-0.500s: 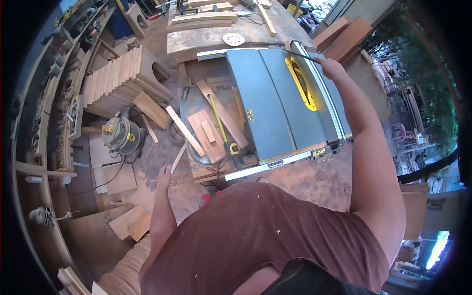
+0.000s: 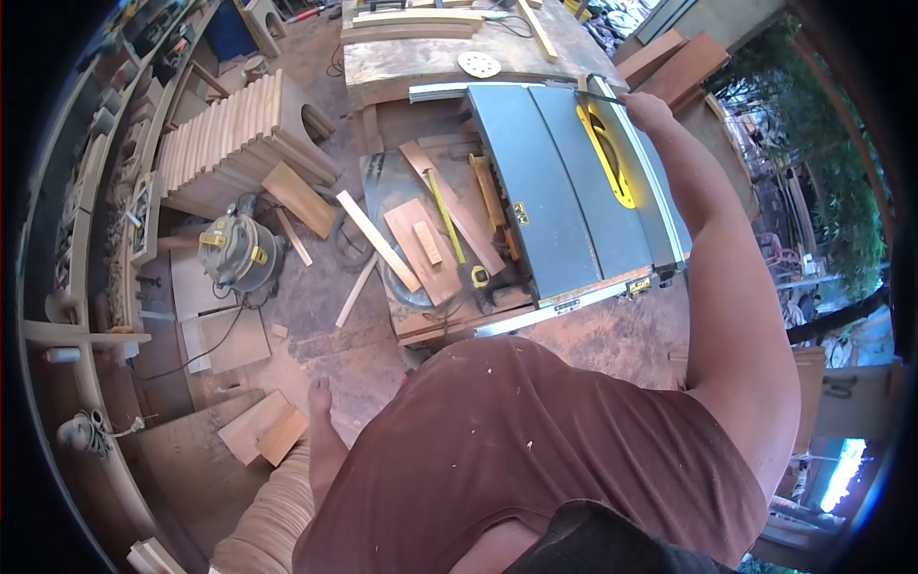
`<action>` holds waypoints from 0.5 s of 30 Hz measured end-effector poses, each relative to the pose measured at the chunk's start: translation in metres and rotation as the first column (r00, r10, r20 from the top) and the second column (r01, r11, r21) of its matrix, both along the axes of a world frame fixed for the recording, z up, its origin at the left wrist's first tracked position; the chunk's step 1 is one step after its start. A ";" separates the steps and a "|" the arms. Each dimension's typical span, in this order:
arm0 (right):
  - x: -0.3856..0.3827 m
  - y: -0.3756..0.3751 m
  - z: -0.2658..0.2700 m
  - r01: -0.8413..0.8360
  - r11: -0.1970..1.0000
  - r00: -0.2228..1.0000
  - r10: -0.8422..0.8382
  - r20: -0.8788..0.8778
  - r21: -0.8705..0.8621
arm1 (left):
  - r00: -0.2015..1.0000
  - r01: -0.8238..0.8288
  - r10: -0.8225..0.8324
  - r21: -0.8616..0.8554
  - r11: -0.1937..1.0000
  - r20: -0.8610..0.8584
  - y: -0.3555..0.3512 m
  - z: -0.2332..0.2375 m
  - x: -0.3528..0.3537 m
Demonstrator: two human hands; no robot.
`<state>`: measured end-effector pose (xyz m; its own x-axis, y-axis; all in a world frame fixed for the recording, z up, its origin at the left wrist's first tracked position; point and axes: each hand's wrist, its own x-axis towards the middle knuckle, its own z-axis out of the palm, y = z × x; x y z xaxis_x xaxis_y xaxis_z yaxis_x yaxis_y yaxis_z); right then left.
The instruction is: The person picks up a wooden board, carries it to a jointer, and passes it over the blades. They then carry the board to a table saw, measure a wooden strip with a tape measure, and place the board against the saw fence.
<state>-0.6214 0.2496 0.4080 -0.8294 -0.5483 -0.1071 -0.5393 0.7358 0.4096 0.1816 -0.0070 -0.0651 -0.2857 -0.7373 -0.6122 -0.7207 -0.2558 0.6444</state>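
Note:
A thin dark stick (image 2: 602, 98) reaches left from my right hand (image 2: 650, 113), which is closed around its end at the far right part of the table saw (image 2: 550, 182). The stick's tip lies near a small strip of wood (image 2: 581, 84), just beyond the yellow blade insert (image 2: 607, 158). Beside the stick runs the saw's silver rip fence (image 2: 660, 182). My left hand (image 2: 321, 398) hangs low at my left side over the dusty floor, away from the saw; its fingers are mostly hidden.
Left of the saw, a lower surface holds wood pieces (image 2: 421, 249) and a yellow tape measure (image 2: 480, 276). A shop vacuum (image 2: 239, 253) stands on the floor near stacked wooden panels (image 2: 234, 143). Behind is a workbench (image 2: 421, 62) with a perforated disc (image 2: 479, 64).
My view has shifted, so the saw sits farther right in the picture. My left hand has dropped lower and closer to my body. My right hand keeps hold of the stick.

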 end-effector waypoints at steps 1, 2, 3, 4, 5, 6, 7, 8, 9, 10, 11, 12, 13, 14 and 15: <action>-0.003 0.002 0.001 -0.025 0.999 0.999 0.026 0.033 -0.040 | 0.999 -0.031 0.032 0.023 0.999 -0.024 -0.001 0.000 -0.006; -0.006 0.005 0.001 -0.047 0.996 0.997 0.052 0.065 -0.082 | 0.999 -0.029 0.030 0.022 0.999 -0.027 -0.003 0.000 -0.014; -0.004 0.009 0.001 -0.042 0.996 0.997 0.047 0.065 -0.081 | 0.998 -0.039 0.040 0.033 0.999 -0.040 -0.004 -0.006 -0.020; -0.002 0.016 0.000 -0.038 0.977 0.993 0.060 0.100 -0.210 | 0.998 -0.043 0.046 0.043 0.998 -0.050 -0.007 -0.010 -0.024; 0.001 0.024 -0.002 -0.026 0.941 0.989 0.074 0.130 -0.337 | 0.998 -0.032 0.034 0.040 0.999 -0.050 -0.011 -0.013 -0.029; 0.009 0.032 -0.007 -0.014 0.940 0.990 0.061 0.128 -0.340 | 0.999 -0.007 0.007 0.003 1.000 -0.044 -0.013 -0.013 -0.038; 0.024 0.041 -0.018 -0.002 0.860 0.976 0.111 0.185 -0.510 | 0.999 0.017 -0.018 -0.035 0.999 -0.038 -0.013 -0.012 -0.049; 0.042 0.051 -0.033 0.025 0.749 0.958 0.171 0.228 -0.662 | 0.999 0.030 -0.031 -0.039 0.999 -0.038 -0.015 -0.005 -0.064; 0.071 0.057 -0.054 0.020 0.699 0.961 0.182 0.206 -0.715 | 0.997 0.065 -0.068 -0.052 0.997 -0.046 -0.016 0.009 -0.086; 0.110 0.059 -0.075 0.014 0.646 0.964 0.194 0.182 -0.763 | 0.993 0.100 -0.103 -0.064 0.993 -0.054 -0.015 0.022 -0.112; 0.152 0.057 -0.091 0.214 0.708 0.947 0.019 0.321 -0.673 | 0.983 0.105 -0.118 -0.100 0.989 -0.137 -0.016 0.028 -0.141; 0.180 0.071 -0.130 0.093 0.614 0.949 0.183 0.256 -0.784 | 0.966 0.107 -0.136 -0.137 0.985 -0.220 -0.017 0.036 -0.174; 0.205 0.074 -0.156 0.160 0.644 0.936 0.142 0.322 -0.748 | 0.942 0.122 -0.185 -0.227 0.966 -0.279 -0.018 0.047 -0.209; 0.236 0.067 -0.160 0.245 0.682 0.929 0.037 0.368 -0.689 | 0.914 0.130 -0.238 -0.317 0.940 -0.330 -0.017 0.061 -0.246; 0.258 0.061 -0.163 0.328 0.708 0.912 -0.065 0.405 -0.625 | 0.853 0.146 -0.294 -0.343 0.928 -0.433 -0.015 0.075 -0.285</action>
